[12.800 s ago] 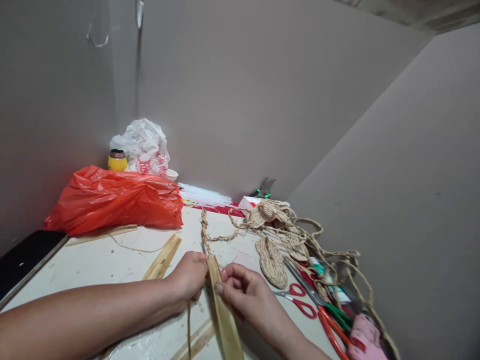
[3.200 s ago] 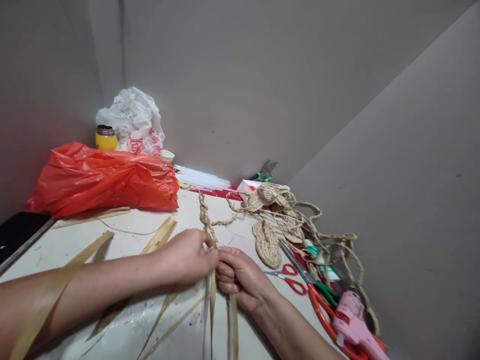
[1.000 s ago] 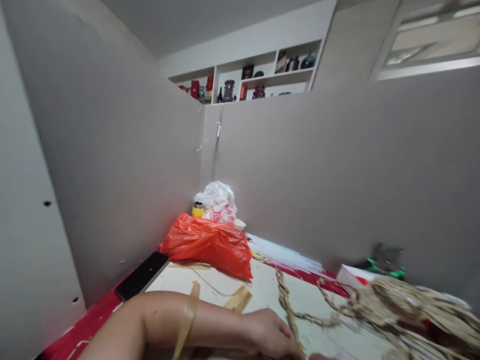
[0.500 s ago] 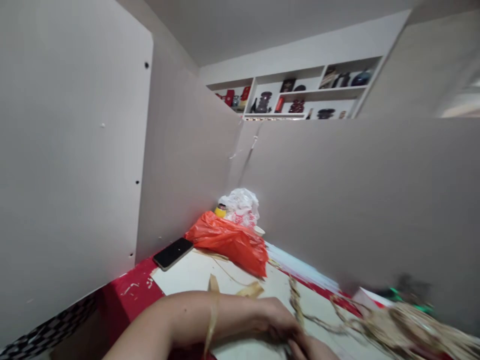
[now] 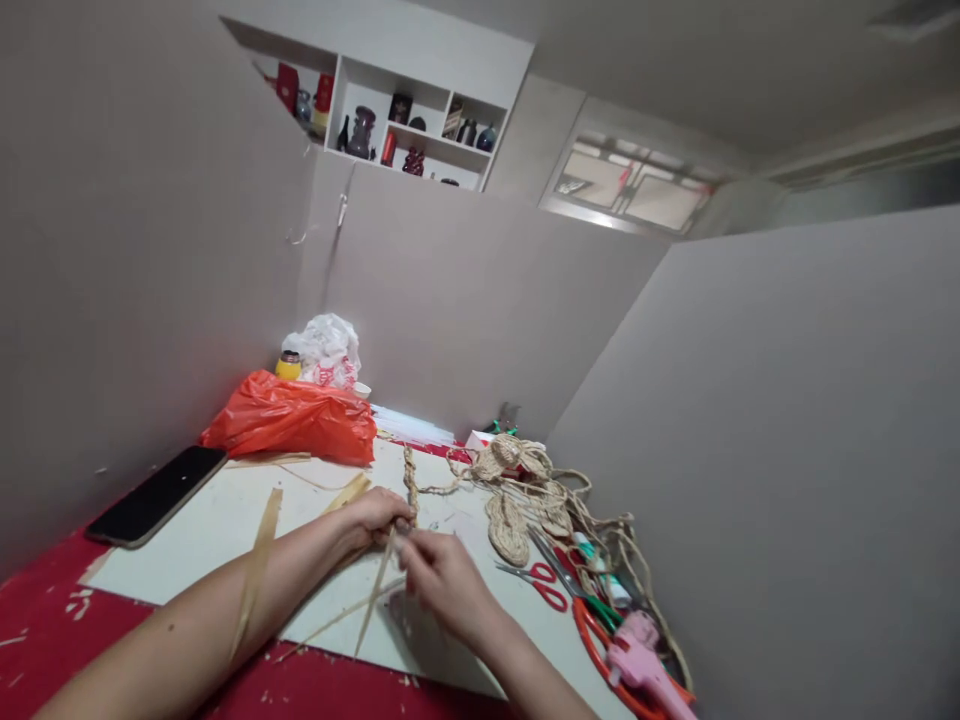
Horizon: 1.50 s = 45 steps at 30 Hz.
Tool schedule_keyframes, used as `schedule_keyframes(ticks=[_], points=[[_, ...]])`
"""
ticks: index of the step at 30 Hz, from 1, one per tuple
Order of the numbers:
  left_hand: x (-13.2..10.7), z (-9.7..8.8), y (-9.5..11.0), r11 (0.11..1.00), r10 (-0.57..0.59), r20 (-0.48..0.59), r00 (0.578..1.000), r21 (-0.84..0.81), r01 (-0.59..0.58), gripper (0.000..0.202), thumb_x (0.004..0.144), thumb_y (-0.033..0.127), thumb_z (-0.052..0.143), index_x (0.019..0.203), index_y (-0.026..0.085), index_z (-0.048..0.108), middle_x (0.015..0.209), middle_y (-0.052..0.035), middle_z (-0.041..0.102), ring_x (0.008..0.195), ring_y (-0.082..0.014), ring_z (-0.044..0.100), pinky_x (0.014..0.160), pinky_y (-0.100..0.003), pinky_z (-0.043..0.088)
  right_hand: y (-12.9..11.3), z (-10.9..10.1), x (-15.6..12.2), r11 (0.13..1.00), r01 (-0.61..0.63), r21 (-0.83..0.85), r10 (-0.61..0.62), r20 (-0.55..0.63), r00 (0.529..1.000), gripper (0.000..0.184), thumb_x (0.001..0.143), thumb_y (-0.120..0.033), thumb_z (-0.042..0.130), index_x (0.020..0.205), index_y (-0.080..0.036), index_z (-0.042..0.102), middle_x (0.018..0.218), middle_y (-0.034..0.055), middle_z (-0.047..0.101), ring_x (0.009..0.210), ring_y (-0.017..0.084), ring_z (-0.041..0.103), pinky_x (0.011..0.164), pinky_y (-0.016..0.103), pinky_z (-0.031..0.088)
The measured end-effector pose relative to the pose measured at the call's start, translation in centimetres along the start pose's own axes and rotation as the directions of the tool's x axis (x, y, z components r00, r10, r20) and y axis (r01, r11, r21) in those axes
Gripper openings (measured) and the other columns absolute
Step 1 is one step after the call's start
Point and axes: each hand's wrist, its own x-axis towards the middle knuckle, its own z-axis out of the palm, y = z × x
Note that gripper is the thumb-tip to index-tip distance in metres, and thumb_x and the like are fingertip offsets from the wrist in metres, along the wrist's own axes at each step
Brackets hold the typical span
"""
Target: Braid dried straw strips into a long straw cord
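My left hand (image 5: 375,516) pinches the near end of a braided straw cord (image 5: 409,478) that runs away across the white board (image 5: 202,520). My right hand (image 5: 439,570) is closed just in front of it, pinching thin dry leaf strips (image 5: 375,592) that trail toward me. Another long strip (image 5: 255,570) lies draped over my left forearm. Both hands meet where the braid ends.
A black phone (image 5: 156,495) lies at the left. An orange plastic bag (image 5: 291,430), a white bag (image 5: 324,348) and a yellow jar (image 5: 288,366) sit in the far corner. Woven straw soles and cord (image 5: 525,490), red scissors (image 5: 538,584) and a pink glue gun (image 5: 643,672) crowd the right. Grey partitions enclose the desk.
The camera swung up and left toward the wall shelf, then dropped back and pulled away. Both hands stayed at the braid's end holding strips.
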Motion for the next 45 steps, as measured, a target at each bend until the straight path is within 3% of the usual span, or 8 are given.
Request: schedule_keyframes(ticks=[3,7,14,20,25,30,37,45], points=[[0.5,-0.6,-0.5,0.990,-0.027,0.102,0.994,-0.133,0.041,0.025,0.070,0.033,0.064,0.064,0.012,0.052,0.047,0.0072,0.041,0.035,-0.0017,0.025,0.037,-0.018,0.015,2.1,-0.4,1.5,0.931,-0.140,0.336,0.222,-0.219,0.950,0.042,0.087,-0.051,0.040,0.073,-0.015,0.056,0.063,0.0029,0.059,0.057,0.014,0.054,0.054,0.023,0.039],[0.7,-0.9,-0.4,0.979,-0.018,0.135,0.991,-0.199,0.045,0.030,0.060,0.038,0.066,0.061,0.015,0.046,0.046,0.0087,0.040,0.034,-0.0007,0.021,0.038,-0.019,0.011,4.0,0.9,4.0,0.727,-0.319,0.608,0.382,0.028,0.924,0.043,0.077,-0.056,0.051,0.075,-0.013,0.057,0.062,0.0029,0.058,0.050,0.011,0.050,0.045,0.021,0.036],[0.4,-0.7,0.3,0.992,-0.014,0.145,0.989,-0.123,0.032,0.032,0.058,0.039,0.064,0.056,0.017,0.041,0.045,0.0084,0.039,0.035,-0.0018,0.023,0.039,-0.021,0.010,4.0,0.8,3.7,0.402,-0.425,0.811,0.238,0.355,0.904,0.036,0.075,-0.048,0.057,0.082,-0.013,0.057,0.065,0.0003,0.058,0.037,0.004,0.036,0.034,0.017,0.023],[0.0,-0.5,0.4,0.995,-0.015,0.124,0.992,-0.099,0.027,0.034,0.056,0.041,0.067,0.061,0.016,0.044,0.048,0.0097,0.038,0.037,-0.0010,0.020,0.041,-0.021,0.009,4.8,0.5,3.6,0.398,-0.503,0.767,0.229,0.448,0.864,0.030,0.079,-0.046,0.055,0.078,-0.016,0.053,0.046,-0.0117,0.031,0.034,0.002,0.018,0.034,0.015,0.009],[-0.5,-0.5,0.5,0.998,-0.018,0.163,0.987,-0.063,0.028,0.033,0.059,0.042,0.067,0.063,0.014,0.048,0.055,0.0047,0.047,0.040,-0.0010,0.022,0.042,-0.021,0.008,5.2,0.1,3.9,0.463,-0.533,0.708,0.236,0.481,0.844,0.034,0.083,-0.045,0.051,0.068,-0.014,0.055,0.039,-0.0113,0.030,0.029,0.002,0.017,0.032,0.017,0.006],[-0.8,-0.3,1.0,1.000,0.006,0.182,0.983,0.016,-0.009,0.034,0.063,0.044,0.064,0.070,0.014,0.052,0.056,0.0074,0.039,0.041,-0.0005,0.018,0.043,-0.019,0.011,5.7,-0.5,4.0,0.467,-0.554,0.690,0.254,0.495,0.831,0.038,0.083,-0.041,0.052,0.056,-0.015,0.052,0.032,-0.0105,0.027,0.027,0.003,0.018,0.031,0.018,0.007],[-0.3,0.0,0.3,0.963,0.113,0.064,0.992,0.238,-0.125,0.026,0.069,0.040,0.054,0.072,0.014,0.055,0.055,0.0062,0.042,0.042,-0.0039,0.026,0.044,-0.020,0.019,5.8,-0.3,4.1,0.387,-0.583,0.715,0.286,0.508,0.813,0.031,0.083,-0.031,0.049,0.056,-0.016,0.046,0.034,-0.0105,0.028,0.028,0.003,0.016,0.032,0.017,0.007],[-1.1,0.3,1.2,0.785,0.278,-0.084,0.957,0.594,-0.176,0.021,0.071,0.030,0.051,0.057,0.014,0.054,0.051,0.0033,0.043,0.054,-0.0097,0.035,0.053,-0.023,0.023,5.0,0.6,3.9,0.244,-0.537,0.807,0.380,0.430,0.819,0.023,0.083,-0.027,0.046,0.063,-0.016,0.048,0.036,-0.0120,0.027,0.029,0.002,0.014,0.032,0.015,0.006]])
